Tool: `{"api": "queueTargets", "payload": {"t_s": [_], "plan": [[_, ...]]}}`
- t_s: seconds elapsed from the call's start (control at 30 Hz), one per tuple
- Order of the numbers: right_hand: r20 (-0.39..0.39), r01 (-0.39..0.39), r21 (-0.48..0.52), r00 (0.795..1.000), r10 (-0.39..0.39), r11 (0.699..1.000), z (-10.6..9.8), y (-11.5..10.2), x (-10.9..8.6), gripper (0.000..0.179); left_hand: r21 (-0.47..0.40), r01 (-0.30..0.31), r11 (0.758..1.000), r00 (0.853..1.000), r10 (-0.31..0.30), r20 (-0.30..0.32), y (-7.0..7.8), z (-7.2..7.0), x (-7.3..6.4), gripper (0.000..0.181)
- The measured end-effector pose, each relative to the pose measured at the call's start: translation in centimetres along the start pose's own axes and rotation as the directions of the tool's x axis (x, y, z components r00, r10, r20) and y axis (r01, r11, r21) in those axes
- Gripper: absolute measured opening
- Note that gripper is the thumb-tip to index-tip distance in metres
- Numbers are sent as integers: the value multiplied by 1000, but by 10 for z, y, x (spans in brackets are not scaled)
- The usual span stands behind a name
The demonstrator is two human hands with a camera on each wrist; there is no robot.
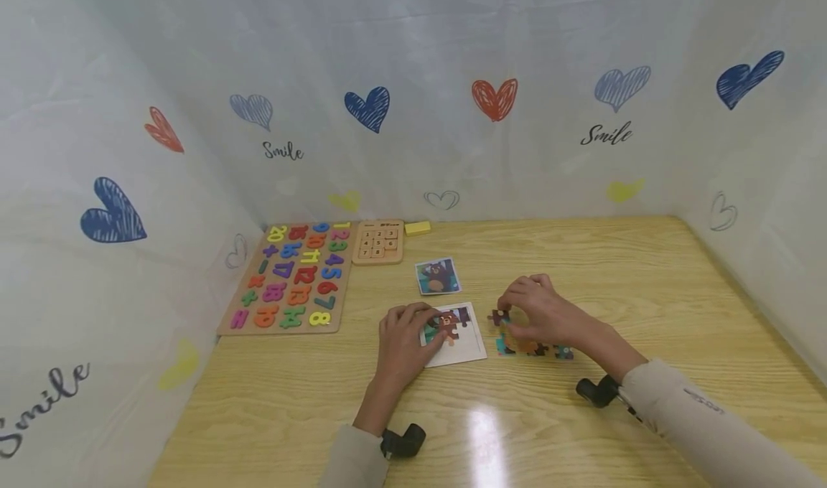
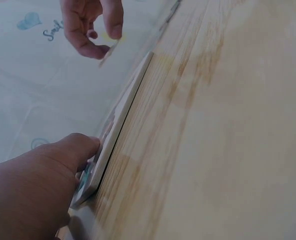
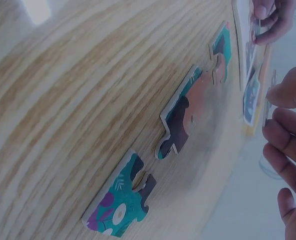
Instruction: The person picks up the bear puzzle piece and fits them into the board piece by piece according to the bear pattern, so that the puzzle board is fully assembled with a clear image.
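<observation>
My left hand (image 1: 403,341) rests over the left side of a white puzzle board (image 1: 468,352), its thumb touching the top in the left wrist view. Several joined pieces on the board show a brown bear (image 1: 449,321). My right hand (image 1: 545,312) is raised to the right of the board and pinches a puzzle piece (image 3: 269,100) between thumb and fingertips. Below it, loose pieces lie on the table, among them a teal piece with a white flower (image 3: 118,212) and a dark-and-orange piece (image 3: 180,117). In the head view, the right hand partly covers these pieces.
A square bear picture card (image 1: 438,276) lies behind the board. Farther left are a wooden number board (image 1: 291,280), a small numbered tile puzzle (image 1: 377,242) and a yellow block (image 1: 418,227). A white curtain (image 1: 433,151) with printed hearts borders the wooden table (image 1: 601,423).
</observation>
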State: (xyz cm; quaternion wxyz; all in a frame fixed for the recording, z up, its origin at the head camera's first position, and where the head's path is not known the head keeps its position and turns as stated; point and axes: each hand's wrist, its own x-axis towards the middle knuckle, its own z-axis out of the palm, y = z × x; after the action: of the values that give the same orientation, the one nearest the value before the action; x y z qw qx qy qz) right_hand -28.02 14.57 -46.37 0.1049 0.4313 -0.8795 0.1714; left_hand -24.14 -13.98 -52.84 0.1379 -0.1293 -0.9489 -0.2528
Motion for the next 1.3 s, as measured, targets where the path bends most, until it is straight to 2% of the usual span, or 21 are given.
{"api": "queueTargets", "payload": {"t_s": [0.5,0.77,1.0,1.3], "plan": [[-4,47,18,999,-47,999,9,-7,9,22,-10,8,1000,1000,-8,-10,0,0,0,37],[35,24,22,999,-25,999,13,-9,13,21,-29,-9,1000,1000,8,-23,1,-2,0,36],[35,55,9,998,-55,998,17,-9,17,21,-28,-2,1000,1000,2,-16,0,-1,0,37],[75,52,9,996,-53,999,21,-11,24,23,-19,-9,1000,1000,8,-19,-1,-1,0,35]]}}
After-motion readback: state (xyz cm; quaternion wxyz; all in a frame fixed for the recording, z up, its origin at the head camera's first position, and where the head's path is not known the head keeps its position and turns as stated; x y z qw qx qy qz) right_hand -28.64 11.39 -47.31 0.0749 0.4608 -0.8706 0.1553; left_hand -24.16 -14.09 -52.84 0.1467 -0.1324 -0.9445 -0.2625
